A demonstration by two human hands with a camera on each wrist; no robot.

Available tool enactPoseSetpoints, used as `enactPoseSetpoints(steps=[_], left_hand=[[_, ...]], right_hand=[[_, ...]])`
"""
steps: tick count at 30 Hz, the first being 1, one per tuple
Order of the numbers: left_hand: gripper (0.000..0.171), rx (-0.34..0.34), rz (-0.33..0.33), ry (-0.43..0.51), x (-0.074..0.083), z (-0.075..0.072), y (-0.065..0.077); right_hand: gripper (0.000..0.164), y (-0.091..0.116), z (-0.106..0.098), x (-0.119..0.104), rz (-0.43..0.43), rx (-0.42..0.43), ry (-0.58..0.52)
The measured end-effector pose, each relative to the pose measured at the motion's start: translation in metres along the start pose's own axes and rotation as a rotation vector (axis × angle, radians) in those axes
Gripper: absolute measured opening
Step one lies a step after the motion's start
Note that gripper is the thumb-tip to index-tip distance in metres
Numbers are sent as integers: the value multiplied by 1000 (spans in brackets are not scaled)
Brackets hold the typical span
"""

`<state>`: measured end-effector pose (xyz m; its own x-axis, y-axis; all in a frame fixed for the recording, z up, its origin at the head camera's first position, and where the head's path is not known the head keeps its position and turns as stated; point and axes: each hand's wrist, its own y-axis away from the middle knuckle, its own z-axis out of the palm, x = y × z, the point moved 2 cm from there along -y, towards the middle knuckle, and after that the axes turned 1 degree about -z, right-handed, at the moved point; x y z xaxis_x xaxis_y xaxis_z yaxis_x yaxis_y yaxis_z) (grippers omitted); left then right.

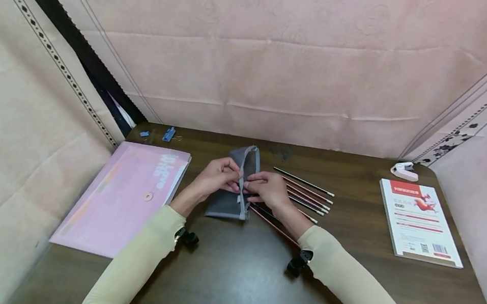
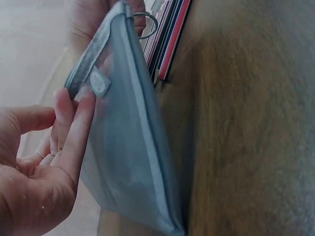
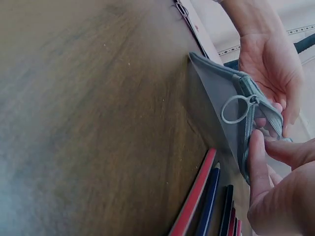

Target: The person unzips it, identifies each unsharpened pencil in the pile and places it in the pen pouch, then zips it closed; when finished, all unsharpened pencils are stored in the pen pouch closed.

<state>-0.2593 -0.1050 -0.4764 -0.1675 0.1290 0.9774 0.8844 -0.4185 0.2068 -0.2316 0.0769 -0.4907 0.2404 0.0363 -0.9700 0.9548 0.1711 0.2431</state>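
A grey translucent zip pouch [image 1: 223, 206] stands on the table between both hands, its zipped mouth parted. At the left edge of that mouth, my left hand [image 1: 218, 175] pinches the pouch with fingertips beside a small oval tag [image 2: 100, 82]. My right hand [image 1: 269, 191] pinches the opposite edge, thumb and fingers on the zip band. A ring-shaped zip pull [image 3: 235, 109] hangs at one end of the mouth. Several pencils [image 1: 308, 183] in dark and red colours lie right of the pouch, some partly hidden under the right hand and forearm.
A pink folder [image 1: 126, 198] lies on the left, with small blue items [image 1: 169, 134] behind it. On the right are a white and red book [image 1: 421, 224] and a white stapler [image 1: 404, 170]. Pale cloth walls [image 1: 281, 75] enclose the brown table [image 1: 234, 289].
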Motion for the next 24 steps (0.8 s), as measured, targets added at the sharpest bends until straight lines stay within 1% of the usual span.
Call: enactPoseSetpoints(steps=[4, 8, 12, 17, 20, 24], left_hand=[[17, 27, 11, -4, 2, -1, -1], [20, 54, 8, -31, 5, -4, 1], [23, 61, 0, -50, 8, -7, 3], [24, 53, -17, -57, 10, -10, 5], [26, 56, -24, -68, 10, -11, 7], [27, 81, -26, -77, 10, -12, 9]], right_hand=[[32, 4, -6, -5, -51, -19, -29], [35, 10, -21, -14, -126, -24, -25], [32, 18, -47, -27, -184, 3, 16], [31, 28, -85, -48, -224, 48, 110], [33, 31, -105, -53, -241, 55, 174], [33, 32, -129, -53, -231, 49, 247]])
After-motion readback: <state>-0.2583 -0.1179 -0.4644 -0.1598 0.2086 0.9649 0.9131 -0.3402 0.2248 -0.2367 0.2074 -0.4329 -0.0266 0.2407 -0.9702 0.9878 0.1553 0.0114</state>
